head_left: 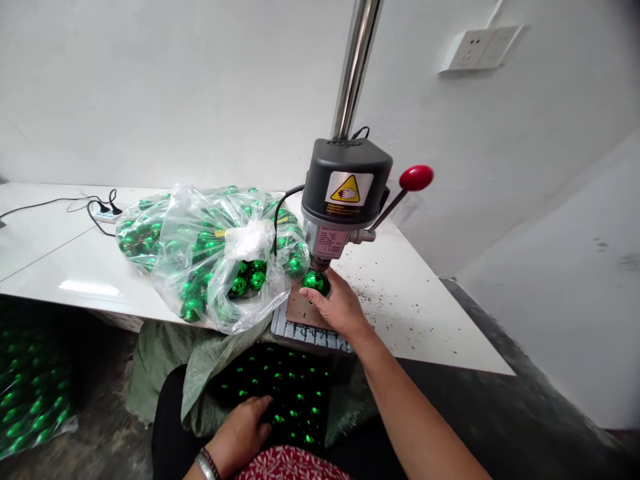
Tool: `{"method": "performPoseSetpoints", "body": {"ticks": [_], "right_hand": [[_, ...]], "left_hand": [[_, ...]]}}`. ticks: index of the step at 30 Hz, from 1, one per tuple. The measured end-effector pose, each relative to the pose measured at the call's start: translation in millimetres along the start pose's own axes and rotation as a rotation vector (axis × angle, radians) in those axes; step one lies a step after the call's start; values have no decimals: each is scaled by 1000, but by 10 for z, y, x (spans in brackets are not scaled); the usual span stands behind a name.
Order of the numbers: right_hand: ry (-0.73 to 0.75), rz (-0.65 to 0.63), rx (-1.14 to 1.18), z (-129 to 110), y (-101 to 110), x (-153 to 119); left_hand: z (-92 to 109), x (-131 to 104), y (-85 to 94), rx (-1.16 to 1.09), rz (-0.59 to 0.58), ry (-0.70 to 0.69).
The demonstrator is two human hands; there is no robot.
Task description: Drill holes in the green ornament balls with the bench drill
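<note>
At the bench (407, 290), the right hand (345, 307) holds a green ball (316, 283) in half-closed fingers, apparently positioning it for the drill press (346, 180) above them, which next requires steadiness; left hand (243, 427) grip is unclear.

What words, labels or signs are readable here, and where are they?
No words are legible.
On the drill press: a yellow warning triangle picturing a hand.
Yellow lettering beneath it: too small to read.
Pinkish plate lower down: print too blurred.
</note>
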State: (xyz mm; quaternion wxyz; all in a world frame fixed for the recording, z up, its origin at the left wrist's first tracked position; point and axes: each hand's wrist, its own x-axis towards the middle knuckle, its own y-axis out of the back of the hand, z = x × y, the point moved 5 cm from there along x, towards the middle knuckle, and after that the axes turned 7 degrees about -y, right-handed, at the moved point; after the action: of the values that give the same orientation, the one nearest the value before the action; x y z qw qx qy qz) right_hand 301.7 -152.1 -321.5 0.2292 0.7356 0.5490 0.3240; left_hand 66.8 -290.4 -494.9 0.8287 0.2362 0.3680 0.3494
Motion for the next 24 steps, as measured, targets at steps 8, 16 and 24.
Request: {"method": "performPoseSetpoints", "body": {"ticks": [8,16,24], "right_hand": [[-195,-22,93,326,-239,-193],[-201,-28,224,343,38,-792],[73,-195,159,163,-291,-1250]], "left_hand": [[-31,-22,-31,41,-44,13],[374,-156,453,-215,189,-171],[860,82,2209,251,853,-272]]}}
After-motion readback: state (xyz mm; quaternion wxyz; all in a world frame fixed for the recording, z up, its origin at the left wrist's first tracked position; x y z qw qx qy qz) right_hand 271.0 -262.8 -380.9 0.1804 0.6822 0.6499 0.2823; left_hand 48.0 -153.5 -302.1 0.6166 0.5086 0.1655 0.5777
